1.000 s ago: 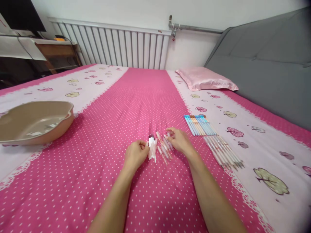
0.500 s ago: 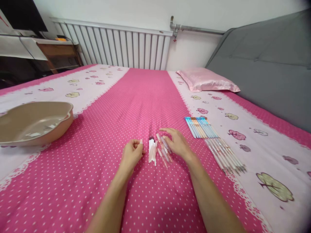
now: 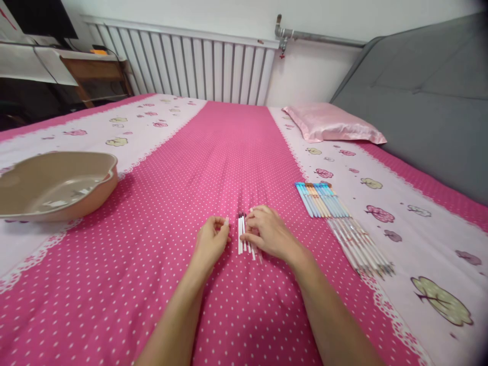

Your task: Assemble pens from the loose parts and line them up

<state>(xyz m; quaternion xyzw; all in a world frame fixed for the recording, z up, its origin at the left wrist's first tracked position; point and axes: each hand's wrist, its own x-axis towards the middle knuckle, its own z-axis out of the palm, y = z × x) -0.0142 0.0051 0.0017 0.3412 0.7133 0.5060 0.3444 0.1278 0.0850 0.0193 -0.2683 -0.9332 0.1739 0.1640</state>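
My left hand is closed in a pinch just left of the slim white sticks. A small pale pink piece shows at its fingertips; its kind is unclear. Several slim white sticks with dark tips, like pen refills, lie side by side on the pink dotted bedspread. Over their right side, my right hand has its fingers curled and its thumb touching or just above the sticks. What lies in its fingers is hidden. Clear pinkish tubes beneath that hand are mostly covered.
To the right lie a row of blue and orange pens and a row of clear pens. A beige basin stands at left with small pale pieces inside. A pink pillow rests by the grey headboard.
My right hand has moved left over the tubes and sticks, its fingers curling in. The left hand keeps its pinch. The view has shifted slightly.
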